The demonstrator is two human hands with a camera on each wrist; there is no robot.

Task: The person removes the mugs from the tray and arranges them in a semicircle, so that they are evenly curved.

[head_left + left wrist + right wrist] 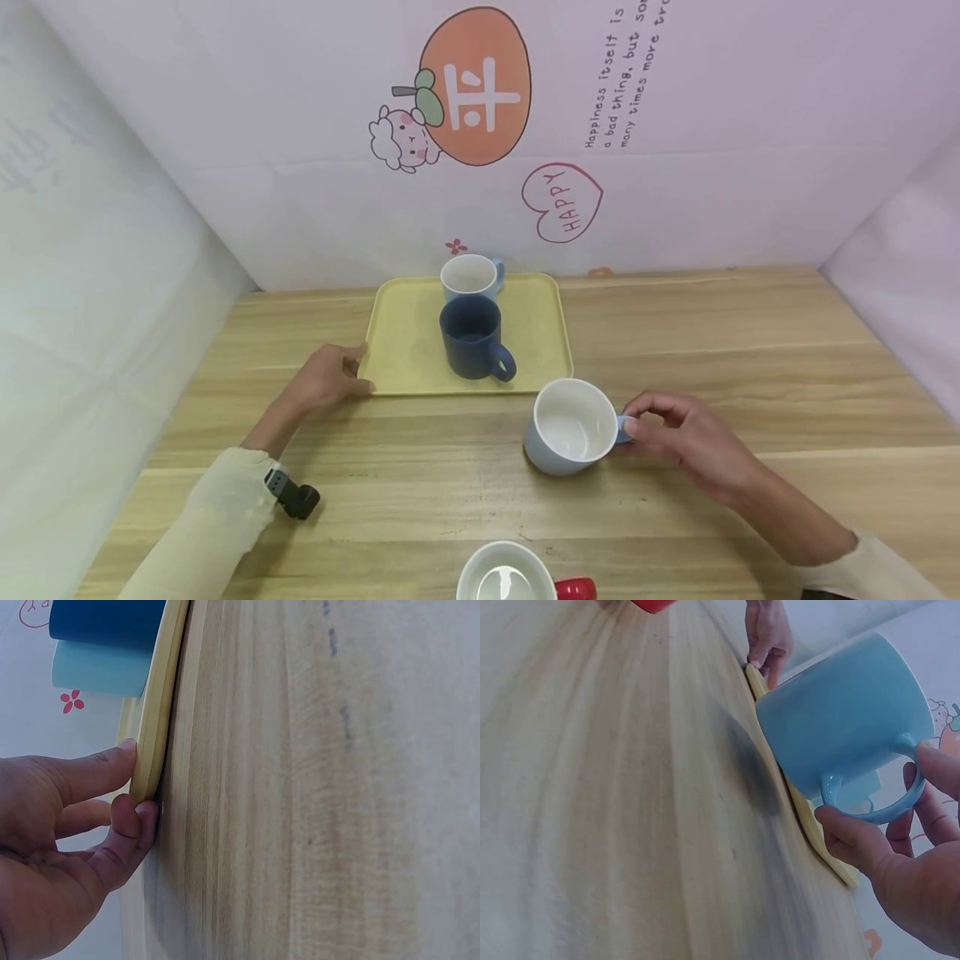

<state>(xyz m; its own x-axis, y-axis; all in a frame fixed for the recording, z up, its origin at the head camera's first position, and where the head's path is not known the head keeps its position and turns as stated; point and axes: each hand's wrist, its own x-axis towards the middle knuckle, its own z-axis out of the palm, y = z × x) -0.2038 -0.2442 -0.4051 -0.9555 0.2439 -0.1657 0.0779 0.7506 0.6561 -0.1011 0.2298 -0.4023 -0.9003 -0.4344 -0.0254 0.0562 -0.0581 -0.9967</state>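
My right hand pinches the handle of a light blue mug with a white inside. The mug hangs above the wooden table, near the tray's front right corner, and casts a shadow below. With thumb and fingers, my left hand grips the front left corner of a yellow tray. On that tray stands a dark blue mug, its handle toward the front right. Just behind it is another light blue mug, partly hidden by the dark one.
A red-handled mug with a white inside stands at the table's near edge, cut off by the frame. White cloth walls with printed drawings enclose the wooden table at the back and sides.
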